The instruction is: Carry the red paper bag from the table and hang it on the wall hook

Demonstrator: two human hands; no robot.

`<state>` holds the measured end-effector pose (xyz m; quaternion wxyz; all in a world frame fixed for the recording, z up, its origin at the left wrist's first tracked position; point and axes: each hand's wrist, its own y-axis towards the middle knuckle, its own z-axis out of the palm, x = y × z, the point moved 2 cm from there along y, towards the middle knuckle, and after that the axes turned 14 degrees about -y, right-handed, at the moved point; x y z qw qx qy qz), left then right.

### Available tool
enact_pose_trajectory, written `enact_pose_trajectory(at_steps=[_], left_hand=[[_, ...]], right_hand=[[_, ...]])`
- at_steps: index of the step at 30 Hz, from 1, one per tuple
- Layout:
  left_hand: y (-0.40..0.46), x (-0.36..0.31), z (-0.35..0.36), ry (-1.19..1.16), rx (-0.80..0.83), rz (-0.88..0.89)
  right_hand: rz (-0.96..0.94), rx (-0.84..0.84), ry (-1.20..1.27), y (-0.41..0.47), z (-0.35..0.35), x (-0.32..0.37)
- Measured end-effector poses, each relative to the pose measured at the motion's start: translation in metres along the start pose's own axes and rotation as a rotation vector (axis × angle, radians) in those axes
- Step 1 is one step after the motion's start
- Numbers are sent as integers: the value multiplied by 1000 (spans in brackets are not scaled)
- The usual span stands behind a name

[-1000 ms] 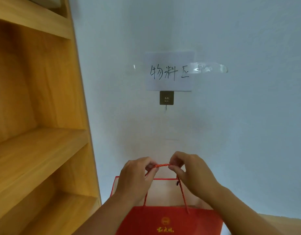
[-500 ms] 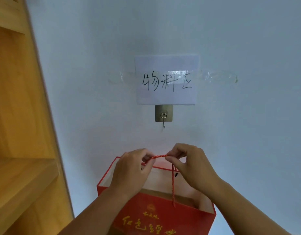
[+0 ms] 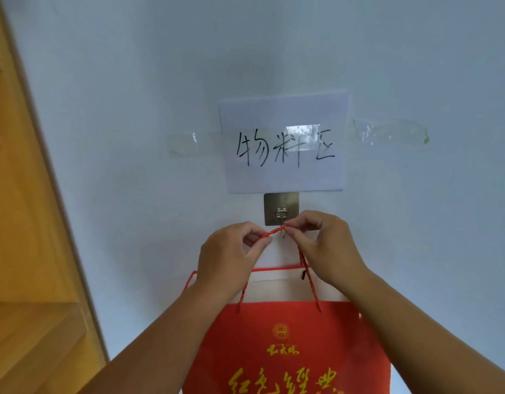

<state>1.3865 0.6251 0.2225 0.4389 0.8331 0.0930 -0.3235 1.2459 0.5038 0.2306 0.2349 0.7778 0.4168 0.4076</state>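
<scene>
The red paper bag (image 3: 285, 351) with gold lettering hangs in the air against the white wall, its white inside showing at the top. Its red twisted cord handle (image 3: 274, 233) is stretched taut between my left hand (image 3: 228, 257) and my right hand (image 3: 322, 245), both pinching it. The cord crosses just in front of the small metal hook tip of the wall hook (image 3: 281, 209), a square metal plate stuck to the wall. Whether the cord rests on the hook I cannot tell.
A white paper sign (image 3: 282, 143) with black handwriting is taped to the wall right above the hook. A wooden shelf unit (image 3: 23, 251) stands along the left edge, close to the bag.
Both hands have raised the bag and its cord from well below the hook up to the hook's tip. The view has moved closer to the wall.
</scene>
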Motion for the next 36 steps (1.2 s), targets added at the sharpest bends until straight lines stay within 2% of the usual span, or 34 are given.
enact_pose_trajectory(at_steps=[10,17,27,36], left_hand=[[4,30,17,13,21,-53],[-17,34,18,5,86,-21],[-44,38,14,0,36,74],[-112,0,-10,102,20,-35]], right_hand=[[-213,-1,-372,2,22,-13],[-90,-1,-265,-17,32,-21],[-28,17,-391,-49,29,-16],[-64,56,-414,-94,-29,11]])
